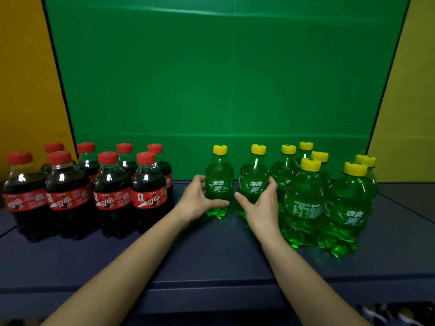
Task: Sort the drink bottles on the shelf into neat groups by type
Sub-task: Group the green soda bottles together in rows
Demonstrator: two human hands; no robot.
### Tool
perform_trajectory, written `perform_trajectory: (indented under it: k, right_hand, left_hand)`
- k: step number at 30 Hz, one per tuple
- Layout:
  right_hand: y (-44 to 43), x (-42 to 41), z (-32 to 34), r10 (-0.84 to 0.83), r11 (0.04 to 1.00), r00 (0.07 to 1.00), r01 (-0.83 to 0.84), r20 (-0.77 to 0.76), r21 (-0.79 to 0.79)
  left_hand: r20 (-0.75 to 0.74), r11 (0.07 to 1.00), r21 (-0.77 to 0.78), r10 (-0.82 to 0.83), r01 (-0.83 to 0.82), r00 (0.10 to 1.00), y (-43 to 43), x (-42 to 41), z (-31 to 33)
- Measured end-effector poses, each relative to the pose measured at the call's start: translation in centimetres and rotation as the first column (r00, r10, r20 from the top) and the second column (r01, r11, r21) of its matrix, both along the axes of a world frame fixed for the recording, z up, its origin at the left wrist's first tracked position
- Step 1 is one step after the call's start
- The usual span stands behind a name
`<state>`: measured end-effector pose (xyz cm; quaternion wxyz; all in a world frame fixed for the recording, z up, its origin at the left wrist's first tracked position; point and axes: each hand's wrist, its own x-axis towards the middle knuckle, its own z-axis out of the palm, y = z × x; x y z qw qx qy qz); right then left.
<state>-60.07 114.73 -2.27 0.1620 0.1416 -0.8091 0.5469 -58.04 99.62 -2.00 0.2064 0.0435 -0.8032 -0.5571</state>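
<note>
- Along the left end of the dark shelf (211, 255), eight cola bottles (70, 191) with red caps stand upright in two rows. The back four show little more than caps and shoulders behind the front four.
- Right of a bare stretch, the left hand (197, 200) grips a green bottle (219, 182) with a yellow cap — thumb curled across its lower front, the other fingers out of sight behind it.
- Just beside it, the right hand (261, 207) grips a second green bottle (253, 180): thumb over the lower front, fingers wrapped round the right side, tips hidden.
- Both held bottles are upright, bases down at the shelf surface.
- To the right, six further green bottles (303, 203) cluster together. The two nearest the camera cover most of those behind, which show mainly by their caps.
- A green backdrop (211, 78) rises behind, with yellow panels (26, 78) at either side.
- At the bottom right corner, pale shapes (400, 314) — dim and cut off by the frame edge — cannot be made out.
</note>
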Motion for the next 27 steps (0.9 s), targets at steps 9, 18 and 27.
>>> perform_trajectory:
  k: [9, 18, 27]
  right_hand:
    - [-1.6, -0.5, 0.2, 0.047, 0.995, 0.999, -0.048, 0.009, 0.086]
    - [-2.2, -1.2, 0.3, 0.062, 0.985, 0.998, -0.063, 0.011, 0.16]
    - [-1.0, -0.5, 0.5, 0.135, 0.979, 0.99, -0.14, 0.048, 0.146]
  left_hand:
    - [-0.105, 0.998, 0.021, 0.062, -0.06, 0.993, -1.0, 1.8, -1.3]
    - [-0.118, 0.997, -0.023, 0.064, -0.067, 0.991, -0.4, 1.2, -1.2]
    - [-0.054, 0.984, -0.108, 0.14, -0.145, 0.989, 0.0, 1.8, -0.5]
